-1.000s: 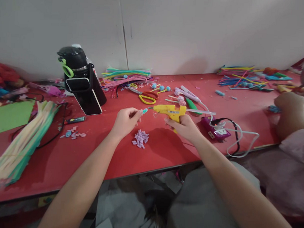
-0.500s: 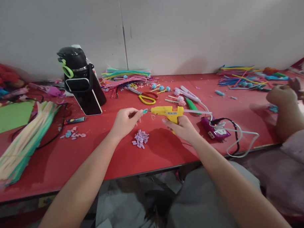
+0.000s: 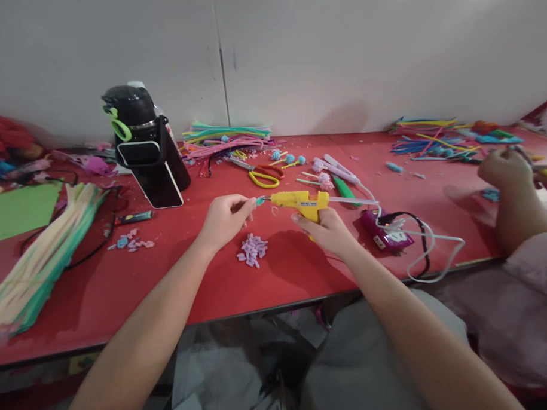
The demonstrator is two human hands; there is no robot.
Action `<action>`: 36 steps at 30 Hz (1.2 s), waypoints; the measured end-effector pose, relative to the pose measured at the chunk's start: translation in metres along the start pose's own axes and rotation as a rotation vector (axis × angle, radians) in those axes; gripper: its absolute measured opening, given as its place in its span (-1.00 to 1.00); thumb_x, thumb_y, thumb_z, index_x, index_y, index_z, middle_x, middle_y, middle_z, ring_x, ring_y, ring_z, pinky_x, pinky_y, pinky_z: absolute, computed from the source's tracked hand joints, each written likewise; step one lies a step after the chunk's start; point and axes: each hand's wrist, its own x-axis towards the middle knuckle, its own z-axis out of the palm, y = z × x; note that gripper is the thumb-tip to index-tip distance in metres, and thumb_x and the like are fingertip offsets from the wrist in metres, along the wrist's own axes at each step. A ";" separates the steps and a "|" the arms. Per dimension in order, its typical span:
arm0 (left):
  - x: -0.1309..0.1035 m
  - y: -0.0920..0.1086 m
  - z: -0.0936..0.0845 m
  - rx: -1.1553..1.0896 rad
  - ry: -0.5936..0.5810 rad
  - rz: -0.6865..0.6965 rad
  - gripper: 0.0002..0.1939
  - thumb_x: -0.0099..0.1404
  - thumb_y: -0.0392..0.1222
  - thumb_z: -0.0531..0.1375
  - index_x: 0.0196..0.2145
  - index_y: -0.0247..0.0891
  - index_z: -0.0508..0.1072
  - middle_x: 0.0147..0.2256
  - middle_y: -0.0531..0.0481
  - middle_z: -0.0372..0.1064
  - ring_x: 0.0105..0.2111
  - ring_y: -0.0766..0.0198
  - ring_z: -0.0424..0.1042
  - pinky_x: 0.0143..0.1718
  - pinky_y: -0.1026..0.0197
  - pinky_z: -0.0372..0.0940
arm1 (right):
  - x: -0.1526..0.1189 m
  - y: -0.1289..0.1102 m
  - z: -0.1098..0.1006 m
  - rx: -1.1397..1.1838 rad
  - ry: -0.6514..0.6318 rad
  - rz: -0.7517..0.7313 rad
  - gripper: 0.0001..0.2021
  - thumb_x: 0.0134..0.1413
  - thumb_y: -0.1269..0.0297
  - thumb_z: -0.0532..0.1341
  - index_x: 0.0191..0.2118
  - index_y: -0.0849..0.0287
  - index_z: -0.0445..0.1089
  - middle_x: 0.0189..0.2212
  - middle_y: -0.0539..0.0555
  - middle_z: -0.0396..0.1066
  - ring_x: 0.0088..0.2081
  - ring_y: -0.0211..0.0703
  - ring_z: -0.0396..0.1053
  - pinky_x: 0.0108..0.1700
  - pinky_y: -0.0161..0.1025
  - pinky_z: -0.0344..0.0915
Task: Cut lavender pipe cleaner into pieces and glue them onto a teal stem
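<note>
My left hand (image 3: 228, 220) is closed in a pinch on a small teal piece (image 3: 260, 201), probably fuzzy but too small to make out well. Wrapped around the handle of a yellow hot glue gun (image 3: 296, 200) is my right hand (image 3: 329, 228). The gun points left, and its nozzle meets the teal piece or sits right beside it. A clear glue stick (image 3: 352, 200) sticks out of its back end. Below and between my hands, a heap of short lilac pieces (image 3: 253, 250) lies on the red table (image 3: 270, 294).
Scissors (image 3: 261, 173), pom-pom-topped sticks (image 3: 289, 160) and a lilac hot tool (image 3: 340, 169) lie behind the glue gun. A black bottle (image 3: 145, 141) stands left. A purple power box (image 3: 384, 233) with cables sits right. Another person's hand (image 3: 508, 168) works at far right.
My hands, the teal piece and the glue gun hold almost the same place. At far right, the other person's hands have shifted slightly.
</note>
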 end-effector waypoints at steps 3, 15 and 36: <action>0.000 0.000 0.000 -0.004 0.000 -0.001 -0.61 0.37 0.01 0.19 -0.52 -0.28 0.45 -0.57 0.04 0.40 -0.60 0.41 0.33 -0.49 0.32 0.21 | 0.000 -0.001 0.000 -0.006 0.009 0.008 -0.60 0.11 -0.10 0.21 -0.50 0.12 0.22 -0.62 -0.07 0.18 -0.55 -0.29 0.13 -0.47 -0.25 0.07; 0.000 0.001 0.001 0.005 -0.001 -0.022 -0.61 0.38 -0.01 0.18 -0.54 -0.28 0.44 -0.61 0.06 0.36 -0.62 0.42 0.31 -0.51 0.32 0.19 | 0.000 -0.002 0.000 -0.051 0.021 0.021 -0.59 0.09 -0.12 0.19 -0.51 0.12 0.22 -0.62 -0.06 0.18 -0.54 -0.28 0.14 -0.47 -0.24 0.06; 0.000 0.004 0.000 -0.041 -0.002 -0.028 -0.62 0.38 -0.02 0.19 -0.54 -0.27 0.43 -0.58 0.03 0.40 -0.61 0.42 0.33 -0.52 0.34 0.22 | 0.002 -0.002 -0.001 -0.005 0.048 0.056 -0.61 0.02 -0.08 0.23 -0.54 0.10 0.17 -0.64 -0.09 0.09 -0.55 -0.30 0.05 -0.48 -0.24 -0.01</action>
